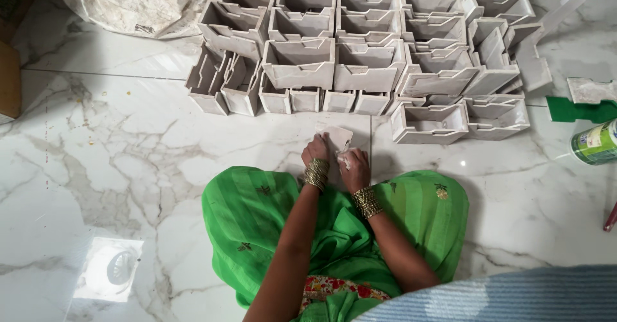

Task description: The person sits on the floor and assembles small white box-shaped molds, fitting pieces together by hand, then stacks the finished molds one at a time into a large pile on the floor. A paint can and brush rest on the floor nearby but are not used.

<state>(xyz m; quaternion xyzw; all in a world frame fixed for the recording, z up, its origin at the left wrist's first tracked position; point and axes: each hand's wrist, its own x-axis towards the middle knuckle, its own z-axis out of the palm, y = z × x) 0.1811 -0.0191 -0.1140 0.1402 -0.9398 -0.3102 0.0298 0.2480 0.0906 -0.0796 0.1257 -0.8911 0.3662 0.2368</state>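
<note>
White flat piece [339, 137] in clenched grip of two hands, left [315, 150], right [354, 162].

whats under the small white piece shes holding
Both hands, left hand and right hand, grip the small white piece above the marble floor. Its underside and the floor directly beneath are hidden.

Both forearms reach straight forward from the bottom of the view and nearly meet out front, each wrist stacked with gold bangles. The left hand [315, 150] is knuckles-up with fingers curled down, pinching the near left edge of a small flat whitish piece, so it's pretty much clamped. The right hand [353, 162] sits just beside it, almost touching, slightly closer to the body, fingers bent and dusted white, gripping the same piece from the right.
</note>
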